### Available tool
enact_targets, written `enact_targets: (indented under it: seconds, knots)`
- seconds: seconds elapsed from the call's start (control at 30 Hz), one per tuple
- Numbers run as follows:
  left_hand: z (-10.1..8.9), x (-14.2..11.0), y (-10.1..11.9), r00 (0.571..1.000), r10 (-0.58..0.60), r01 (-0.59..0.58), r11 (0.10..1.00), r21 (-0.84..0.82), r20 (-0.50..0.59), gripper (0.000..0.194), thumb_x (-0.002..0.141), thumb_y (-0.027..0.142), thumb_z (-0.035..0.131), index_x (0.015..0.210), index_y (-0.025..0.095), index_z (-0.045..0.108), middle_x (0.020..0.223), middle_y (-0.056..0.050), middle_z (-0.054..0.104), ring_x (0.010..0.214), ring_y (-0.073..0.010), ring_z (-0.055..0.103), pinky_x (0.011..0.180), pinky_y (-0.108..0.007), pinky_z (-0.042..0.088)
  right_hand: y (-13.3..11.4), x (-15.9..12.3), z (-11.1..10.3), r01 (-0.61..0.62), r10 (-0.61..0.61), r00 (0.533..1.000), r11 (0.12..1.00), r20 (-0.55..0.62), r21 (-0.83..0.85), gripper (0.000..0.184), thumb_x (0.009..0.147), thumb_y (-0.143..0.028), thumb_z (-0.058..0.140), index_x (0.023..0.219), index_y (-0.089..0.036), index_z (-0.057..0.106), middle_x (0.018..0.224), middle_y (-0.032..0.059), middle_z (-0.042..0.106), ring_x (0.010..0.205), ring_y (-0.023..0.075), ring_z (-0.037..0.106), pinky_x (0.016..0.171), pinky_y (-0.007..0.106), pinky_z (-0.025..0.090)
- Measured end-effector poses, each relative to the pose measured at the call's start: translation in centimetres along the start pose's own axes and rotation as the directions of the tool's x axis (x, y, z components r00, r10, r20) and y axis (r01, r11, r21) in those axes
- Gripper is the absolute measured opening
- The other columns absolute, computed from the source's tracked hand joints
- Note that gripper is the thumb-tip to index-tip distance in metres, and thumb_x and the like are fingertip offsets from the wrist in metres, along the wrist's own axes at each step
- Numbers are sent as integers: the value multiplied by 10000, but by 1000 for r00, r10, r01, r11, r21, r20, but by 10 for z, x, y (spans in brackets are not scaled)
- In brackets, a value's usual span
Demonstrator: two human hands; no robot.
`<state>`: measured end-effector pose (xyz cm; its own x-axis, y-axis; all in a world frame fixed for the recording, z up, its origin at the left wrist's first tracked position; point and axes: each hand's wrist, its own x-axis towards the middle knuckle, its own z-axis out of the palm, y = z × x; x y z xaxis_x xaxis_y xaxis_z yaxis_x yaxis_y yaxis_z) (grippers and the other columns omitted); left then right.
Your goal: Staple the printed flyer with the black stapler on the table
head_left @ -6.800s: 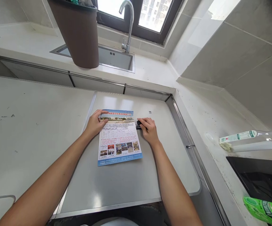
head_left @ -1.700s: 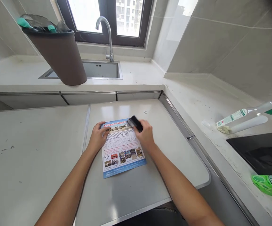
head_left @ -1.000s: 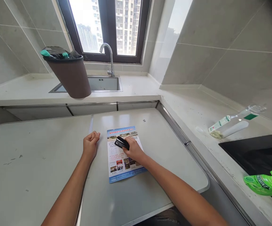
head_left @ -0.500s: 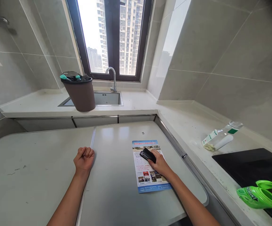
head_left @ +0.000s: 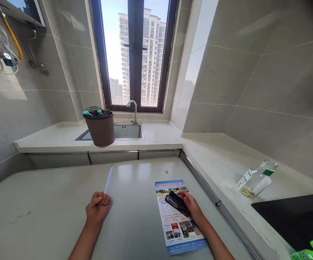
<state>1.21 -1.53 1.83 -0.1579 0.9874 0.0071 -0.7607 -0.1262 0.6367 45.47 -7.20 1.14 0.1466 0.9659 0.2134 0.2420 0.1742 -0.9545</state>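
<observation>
A black stapler (head_left: pixel 177 203) is at my right hand (head_left: pixel 192 206), over the upper middle of a printed flyer (head_left: pixel 186 248). My fingers lie along the stapler's far right side, and its near end covers part of my palm. The thumb is hidden. The flyer rests on a light grey tabletop, with blue bands along its top and bottom and several photos near its lower end. My left hand (head_left: pixel 98 207) is closed in a loose fist, palm side up, on the tabletop beside a pale seam strip. Nothing shows between its fingers.
A brown bin (head_left: pixel 100 130) with a black liner stands by the sink (head_left: pixel 127 131) below the window. On the right counter are a clear glass jar (head_left: pixel 257 180), a black panel (head_left: pixel 294 216) and a green container (head_left: pixel 305 255). Small dark marks (head_left: pixel 166 172) lie beyond the flyer.
My view has tilted up, so everything sits lower. The stapler has turned in my right hand, showing more of its length, and my thumb no longer shows. My left hand stays in a fist.
</observation>
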Motion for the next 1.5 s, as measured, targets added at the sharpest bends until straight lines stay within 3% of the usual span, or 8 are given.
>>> enact_targets:
  seconds: [0.13,0.37,0.57,0.63,0.8,1.0,1.23,1.5]
  knots:
    - [-6,-3,-4,994,-87,88,996,-22,59,566,521,137,724,612,164,166,588,51,125,443,-85,165,409,-255,257,18,5,-17,-18,144,952,908,-270,419,612,880,-720,538,541,-253,332,577,-18,316,505,182,373,506,370,394]
    - [-26,-2,-9,945,-153,189,977,-101,289,603,561,192,817,611,188,216,582,57,107,450,-99,111,408,-265,203,31,11,-37,-46,195,957,834,-216,549,742,899,-642,558,555,-235,41,477,-52,126,428,132,187,438,359,316]
    - [-35,2,-15,699,-188,287,957,-30,690,553,722,246,811,649,214,264,543,64,194,439,-110,204,442,-276,265,32,8,-42,16,215,950,692,-227,722,805,883,-576,667,589,-233,1,466,-77,84,429,96,126,387,284,265]
    - [-35,3,-16,674,-184,297,954,-34,715,527,758,233,795,666,218,276,558,65,216,451,-109,221,464,-272,293,35,7,-43,-3,235,955,615,-180,789,801,888,-546,677,594,-234,0,469,-84,72,431,86,100,376,270,223]
    - [-36,0,-11,779,-170,321,935,-152,603,558,815,314,776,639,215,256,556,70,167,452,-105,202,465,-262,328,41,3,-34,-108,243,969,598,-51,794,798,824,-468,759,575,-238,37,477,-102,68,431,66,79,385,258,176]
    - [-20,0,-1,939,-257,308,924,-227,230,620,959,291,573,533,210,130,537,64,49,412,-101,178,426,-256,302,42,5,-17,-204,254,967,717,22,667,751,785,-496,804,555,-250,133,479,-116,138,438,51,116,413,245,191]
    - [-10,-2,-2,956,-149,214,944,-253,253,655,816,205,601,473,223,44,466,68,-60,414,-104,21,402,-290,165,40,2,-11,-223,239,970,816,39,533,734,737,-570,823,523,-250,198,492,-109,173,470,52,134,446,246,180]
    - [-18,3,-5,898,-57,187,948,-259,437,700,830,210,595,412,215,33,381,81,-104,340,-71,-34,381,-275,62,43,2,-11,-207,237,972,820,13,533,733,750,-603,795,532,-258,187,499,-110,157,473,59,115,446,252,175]
